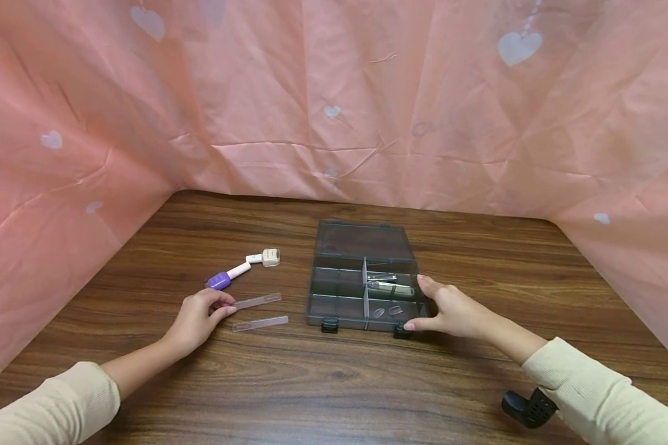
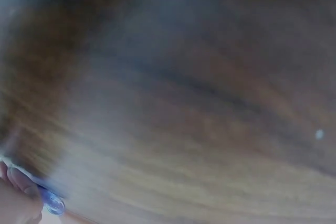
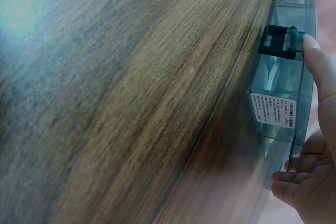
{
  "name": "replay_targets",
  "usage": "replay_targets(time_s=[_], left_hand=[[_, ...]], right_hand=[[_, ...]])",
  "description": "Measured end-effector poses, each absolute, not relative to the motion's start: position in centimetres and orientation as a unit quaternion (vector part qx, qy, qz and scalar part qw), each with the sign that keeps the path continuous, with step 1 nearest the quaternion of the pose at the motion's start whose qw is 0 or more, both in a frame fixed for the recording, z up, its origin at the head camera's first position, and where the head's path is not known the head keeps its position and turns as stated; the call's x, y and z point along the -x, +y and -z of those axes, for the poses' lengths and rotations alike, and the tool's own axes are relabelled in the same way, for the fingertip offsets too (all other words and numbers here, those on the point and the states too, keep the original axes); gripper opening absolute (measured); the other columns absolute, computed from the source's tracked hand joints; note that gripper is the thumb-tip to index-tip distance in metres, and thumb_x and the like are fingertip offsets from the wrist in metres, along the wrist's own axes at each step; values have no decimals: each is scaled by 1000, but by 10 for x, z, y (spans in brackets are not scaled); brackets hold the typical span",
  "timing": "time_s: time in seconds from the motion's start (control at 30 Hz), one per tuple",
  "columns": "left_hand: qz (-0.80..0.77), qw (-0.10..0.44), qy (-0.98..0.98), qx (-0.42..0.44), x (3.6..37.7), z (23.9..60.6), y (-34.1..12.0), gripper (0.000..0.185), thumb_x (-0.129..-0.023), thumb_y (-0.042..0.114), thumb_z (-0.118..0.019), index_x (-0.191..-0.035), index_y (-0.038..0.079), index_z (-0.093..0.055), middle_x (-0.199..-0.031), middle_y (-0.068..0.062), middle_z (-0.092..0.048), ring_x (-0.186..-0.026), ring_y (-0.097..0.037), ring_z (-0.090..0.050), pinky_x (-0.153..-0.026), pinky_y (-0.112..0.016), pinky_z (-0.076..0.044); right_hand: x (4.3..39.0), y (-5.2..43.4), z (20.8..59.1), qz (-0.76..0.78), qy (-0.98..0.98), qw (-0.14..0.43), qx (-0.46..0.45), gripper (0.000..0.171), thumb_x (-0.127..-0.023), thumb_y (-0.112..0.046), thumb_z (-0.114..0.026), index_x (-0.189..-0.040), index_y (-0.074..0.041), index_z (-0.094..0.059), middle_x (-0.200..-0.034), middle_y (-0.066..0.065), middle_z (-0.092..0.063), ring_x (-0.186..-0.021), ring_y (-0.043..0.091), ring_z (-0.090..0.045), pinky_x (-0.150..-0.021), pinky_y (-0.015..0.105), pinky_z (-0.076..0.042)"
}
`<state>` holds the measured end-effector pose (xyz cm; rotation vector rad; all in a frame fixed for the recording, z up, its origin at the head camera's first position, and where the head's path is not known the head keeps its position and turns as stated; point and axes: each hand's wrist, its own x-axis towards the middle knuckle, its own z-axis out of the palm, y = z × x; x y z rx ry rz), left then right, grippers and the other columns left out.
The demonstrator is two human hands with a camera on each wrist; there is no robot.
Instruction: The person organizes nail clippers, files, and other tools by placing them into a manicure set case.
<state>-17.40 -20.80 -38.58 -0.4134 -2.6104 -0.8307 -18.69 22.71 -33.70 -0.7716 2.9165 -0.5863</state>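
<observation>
My left hand (image 1: 196,318) pinches the left end of a narrow clear strip (image 1: 258,301), perhaps a nail file in a sleeve. A second clear strip (image 1: 260,323) lies just in front of it. Beyond the hand rest a purple nail polish bottle (image 1: 219,280) and a cream nail polish bottle (image 1: 270,257), their white caps meeting. My right hand (image 1: 451,312) holds the right end of a dark see-through compartment box (image 1: 338,314), thumb at a front latch (image 1: 401,332). Nail clippers (image 1: 391,288) and small clear nail tips (image 1: 395,310) sit in its right compartments.
The brown wooden table (image 1: 334,389) is bordered by a pink curtain (image 1: 367,93) at the back and sides. A black object (image 1: 526,409) shows beneath the right sleeve. A white label (image 3: 273,110) is on the box's side. The left wrist view is mostly blurred wood.
</observation>
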Motion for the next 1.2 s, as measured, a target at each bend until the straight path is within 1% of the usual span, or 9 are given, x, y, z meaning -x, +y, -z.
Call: replay_targets(time_s=[0.17,0.33,0.6,0.7,0.83,1.03,1.2], left_hand=[[289,182,-927,152,174,385,-207,6,-75,2,-72,-79,2,-68,-77,-6,-66,-64,-5,-54,-57,-22,-47],[291,193,-925,152,176,384,-206,6,-74,2,-72,-78,3,-67,-76,-5,-66,-64,-3,-50,-57,-22,-45],[296,212,-920,148,178,381,-204,4,-74,2,-73,-77,3,-69,-75,-7,-69,-68,-10,-54,-61,-29,-45],[298,215,-918,147,178,380,-204,4,-74,2,-72,-77,3,-70,-75,-8,-69,-66,-8,-53,-60,-28,-45],[295,232,-914,153,179,380,-204,4,-73,1,-73,-76,2,-70,-74,-8,-70,-66,-5,-52,-58,-27,-45],[300,258,-905,157,182,377,-203,7,-72,-2,-73,-78,0,-71,-77,-10,-71,-69,-9,-58,-59,-27,-49],[318,252,-901,154,183,373,-200,6,-74,-2,-72,-79,0,-72,-78,-10,-71,-67,-3,-52,-55,-21,-44]], right_hand=[[187,227,337,190,948,36,251,103,-72,-55,-70,-134,19,-32,-137,37,-35,-127,45,-39,-101,54,-37],[186,228,337,187,949,40,252,103,-73,-56,-69,-134,19,-32,-138,37,-34,-128,46,-37,-102,55,-36],[187,228,338,190,948,36,254,103,-73,-55,-69,-134,19,-31,-138,37,-34,-128,45,-39,-101,55,-37],[187,227,338,191,947,35,256,102,-73,-54,-70,-134,19,-32,-138,38,-34,-128,46,-38,-101,55,-37],[187,227,338,193,946,35,257,102,-73,-54,-70,-133,20,-32,-137,38,-34,-128,46,-38,-101,55,-37],[187,227,338,194,947,37,254,103,-73,-55,-70,-134,19,-32,-138,37,-34,-128,46,-38,-101,55,-37],[187,228,338,196,946,36,255,103,-73,-55,-69,-134,19,-31,-138,37,-34,-128,46,-38,-101,55,-37]])
